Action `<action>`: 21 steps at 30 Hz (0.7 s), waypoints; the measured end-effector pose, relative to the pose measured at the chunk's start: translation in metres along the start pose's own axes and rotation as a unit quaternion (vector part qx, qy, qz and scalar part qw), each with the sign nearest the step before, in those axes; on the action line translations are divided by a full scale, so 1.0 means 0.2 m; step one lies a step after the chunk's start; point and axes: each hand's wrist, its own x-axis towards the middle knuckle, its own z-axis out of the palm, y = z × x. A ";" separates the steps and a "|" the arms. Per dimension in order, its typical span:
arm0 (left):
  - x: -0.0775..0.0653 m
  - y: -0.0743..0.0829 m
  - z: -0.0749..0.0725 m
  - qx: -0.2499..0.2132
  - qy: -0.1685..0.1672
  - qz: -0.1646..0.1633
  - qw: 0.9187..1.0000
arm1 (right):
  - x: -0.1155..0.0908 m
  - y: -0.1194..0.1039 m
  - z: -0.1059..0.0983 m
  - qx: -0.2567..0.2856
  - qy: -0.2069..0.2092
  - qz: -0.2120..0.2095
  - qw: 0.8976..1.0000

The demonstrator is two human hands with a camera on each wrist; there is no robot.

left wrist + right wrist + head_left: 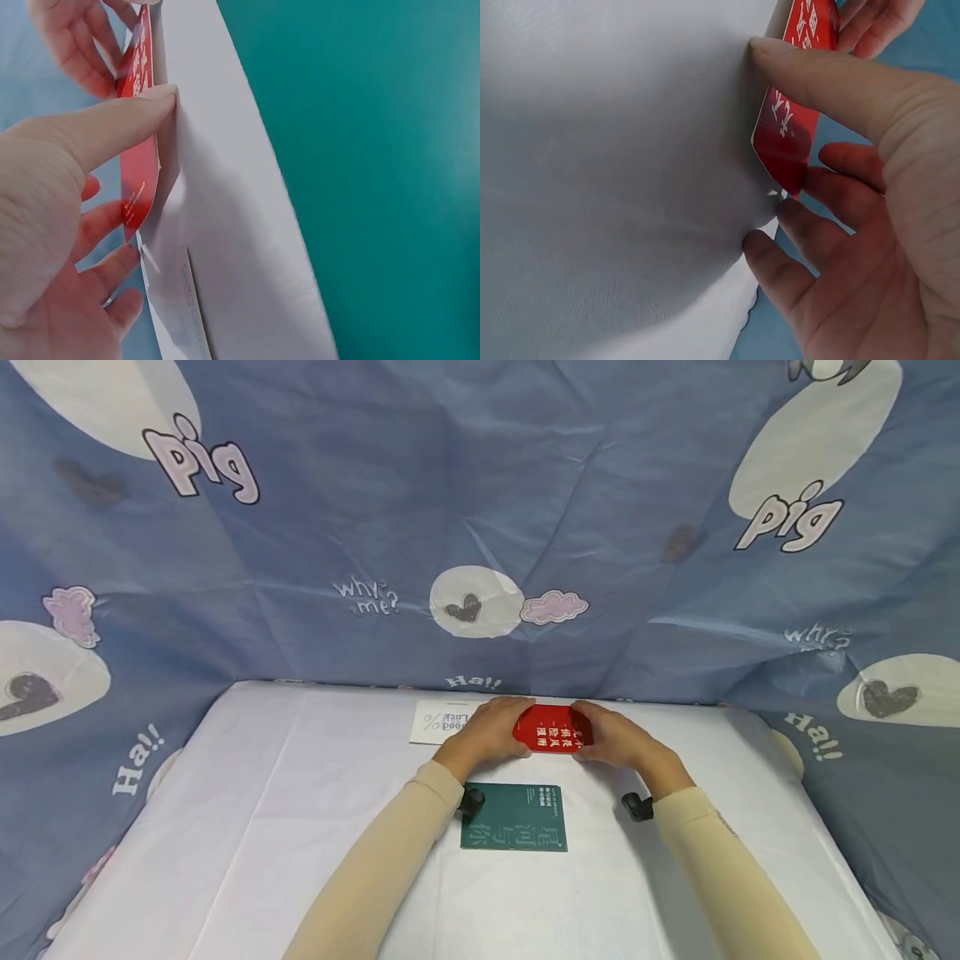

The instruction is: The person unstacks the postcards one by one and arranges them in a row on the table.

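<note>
A red card [551, 728] with cut corners and white Chinese characters lies near the table's far edge. My left hand [486, 737] grips its left end, thumb [150, 105] along the near side and fingers around the far side. The other end is held by my right hand [617, 742] in the same way, its thumb [795, 67] on the near edge. Part of the card's far edge is hidden by the fingers in both wrist views.
A white card [429, 720] printed "Good Luck" lies just left of the left hand, partly covered by it. Closer in, a dark green card [512, 828] lies on the white table [300, 827]. A blue printed cloth [480, 510] rises behind the far edge.
</note>
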 end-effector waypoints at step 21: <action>0.00 0.00 -0.01 0.010 -0.035 -0.047 0.998 | 0.02 0.05 0.02 0.037 -0.024 0.005 0.999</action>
